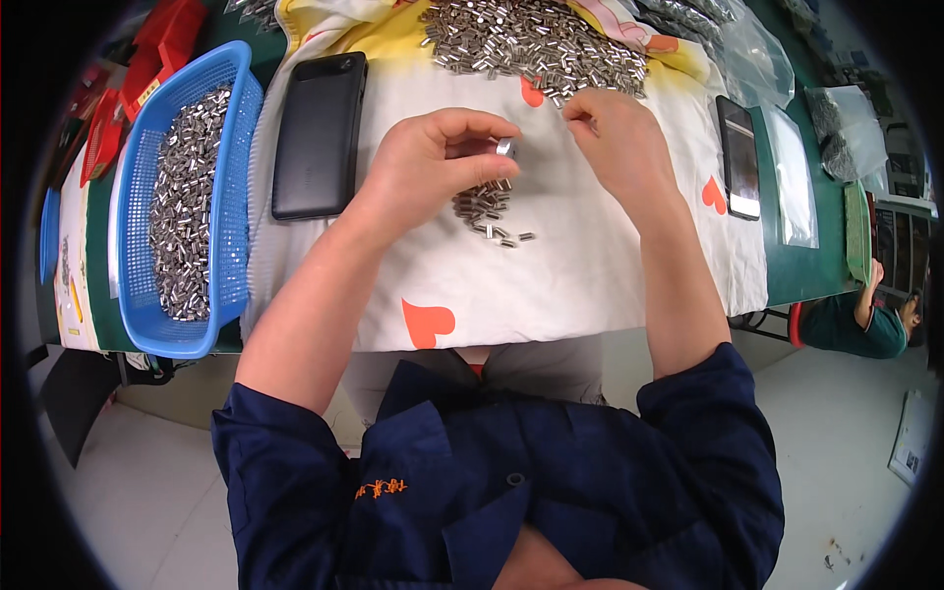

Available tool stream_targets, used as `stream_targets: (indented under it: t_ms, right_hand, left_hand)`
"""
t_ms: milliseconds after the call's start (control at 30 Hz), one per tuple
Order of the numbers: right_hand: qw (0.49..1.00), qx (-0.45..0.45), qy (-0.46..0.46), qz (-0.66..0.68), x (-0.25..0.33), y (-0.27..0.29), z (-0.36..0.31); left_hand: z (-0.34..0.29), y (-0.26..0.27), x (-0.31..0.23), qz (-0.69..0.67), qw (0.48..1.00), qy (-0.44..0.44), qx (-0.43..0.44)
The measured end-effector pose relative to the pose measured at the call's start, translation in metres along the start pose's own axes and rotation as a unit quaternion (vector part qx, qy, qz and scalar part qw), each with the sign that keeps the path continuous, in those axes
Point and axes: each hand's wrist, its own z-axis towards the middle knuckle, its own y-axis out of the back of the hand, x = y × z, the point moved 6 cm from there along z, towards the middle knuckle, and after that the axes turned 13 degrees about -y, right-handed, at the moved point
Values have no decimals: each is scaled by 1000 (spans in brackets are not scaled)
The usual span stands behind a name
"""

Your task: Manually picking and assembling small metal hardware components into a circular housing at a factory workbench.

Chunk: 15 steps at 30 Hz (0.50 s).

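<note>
My left hand (pixel 433 157) pinches a small silver metal cylinder (pixel 505 147) between thumb and forefinger, above the white cloth. Below its fingers lies a small heap of similar metal cylinders (pixel 482 208), a few of them scattered toward me. My right hand (pixel 619 138) is closed, its thumb and forefinger pressed together near the front edge of a large pile of metal cylinders (pixel 536 39). Whatever the right fingers hold, if anything, is too small or hidden to make out. The two hands are apart.
A blue plastic basket (pixel 236 187) full of metal cylinders stands at the left. Beside it lies a black rectangular device (pixel 320 136). To the right are a phone (pixel 737 157) and clear plastic bags (pixel 787 177). Another person (pixel 860 324) sits at the far right.
</note>
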Motion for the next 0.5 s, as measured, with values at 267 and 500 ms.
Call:
stream_targets:
  t_ms: [267, 500]
  right_hand:
    - [897, 184, -30, 401, 22, -11, -10]
    - [928, 143, 0, 344, 38, -7, -18]
  left_hand:
    - [2, 4, -1, -98, 995, -11, -18]
    - [0, 5, -2, -105, 994, -13, -23]
